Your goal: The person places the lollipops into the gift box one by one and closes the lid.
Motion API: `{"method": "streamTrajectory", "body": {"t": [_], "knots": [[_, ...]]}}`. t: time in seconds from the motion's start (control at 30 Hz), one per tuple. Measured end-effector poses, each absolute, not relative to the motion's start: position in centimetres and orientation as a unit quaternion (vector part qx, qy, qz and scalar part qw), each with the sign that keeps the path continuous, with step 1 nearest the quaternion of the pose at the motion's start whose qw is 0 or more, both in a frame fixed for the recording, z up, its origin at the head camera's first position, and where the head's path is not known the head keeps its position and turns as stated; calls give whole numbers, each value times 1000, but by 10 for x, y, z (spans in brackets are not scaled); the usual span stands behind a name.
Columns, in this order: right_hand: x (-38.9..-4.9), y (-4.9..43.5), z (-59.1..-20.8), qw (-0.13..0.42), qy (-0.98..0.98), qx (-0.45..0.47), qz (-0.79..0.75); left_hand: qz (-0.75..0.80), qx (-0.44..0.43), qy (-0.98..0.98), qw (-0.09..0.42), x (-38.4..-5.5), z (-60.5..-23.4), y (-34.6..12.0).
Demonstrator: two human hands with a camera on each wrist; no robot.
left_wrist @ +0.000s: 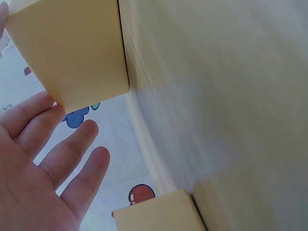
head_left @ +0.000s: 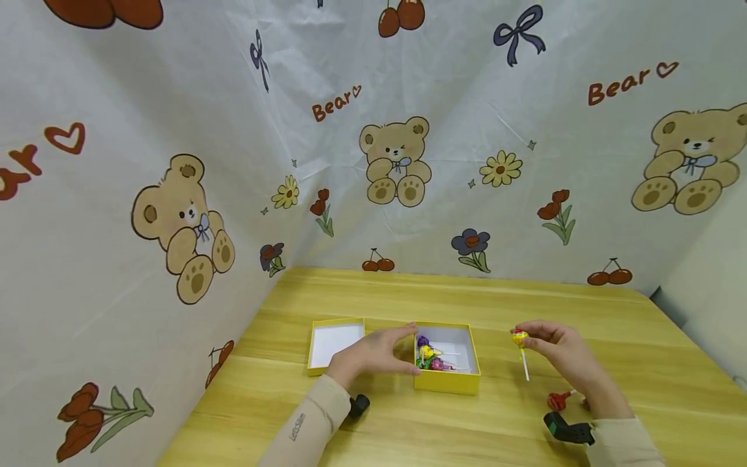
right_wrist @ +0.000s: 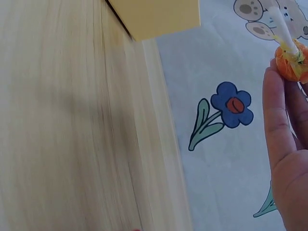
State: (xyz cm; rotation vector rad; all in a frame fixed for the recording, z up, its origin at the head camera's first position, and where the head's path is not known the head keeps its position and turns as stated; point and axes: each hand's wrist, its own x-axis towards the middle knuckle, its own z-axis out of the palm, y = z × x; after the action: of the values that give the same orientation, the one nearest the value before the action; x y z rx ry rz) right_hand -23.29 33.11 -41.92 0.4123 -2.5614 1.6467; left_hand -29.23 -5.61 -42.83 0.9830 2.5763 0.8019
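Observation:
My right hand [head_left: 563,350] pinches a yellow-and-red wrapped lollipop [head_left: 520,338] by its head, above the table to the right of the yellow box [head_left: 446,383]; its white stick points down. In the right wrist view, the orange-looking wrapper [right_wrist: 290,60] sits at the fingertips. My left hand [head_left: 376,353] spans the left side of the box, thumb near the front corner and fingers at the back one. From the left wrist, straight fingers [left_wrist: 79,144] show, the upper ones touching the box's edge. Inside the box lie several lollipops [head_left: 430,353] with purple, yellow, green and pink wrappers.
A shallow yellow-edged lid [head_left: 335,344] with a white inside lies left of the box. Near my right wrist, a red lollipop [head_left: 558,400] rests on the wooden table [head_left: 443,431]. A bear-patterned cloth [head_left: 432,233] hangs behind the table and along its left side.

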Motion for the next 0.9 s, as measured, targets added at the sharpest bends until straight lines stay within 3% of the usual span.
{"method": "streamTrajectory", "body": {"t": [0.5, 0.9], "knots": [[-236, 323, -423, 9, -798, 158, 581, 272, 339, 889, 141, -291, -426, -55], [-237, 320, -416, 57, -828, 146, 538, 273, 337, 890, 142, -292, -427, -55]]}}
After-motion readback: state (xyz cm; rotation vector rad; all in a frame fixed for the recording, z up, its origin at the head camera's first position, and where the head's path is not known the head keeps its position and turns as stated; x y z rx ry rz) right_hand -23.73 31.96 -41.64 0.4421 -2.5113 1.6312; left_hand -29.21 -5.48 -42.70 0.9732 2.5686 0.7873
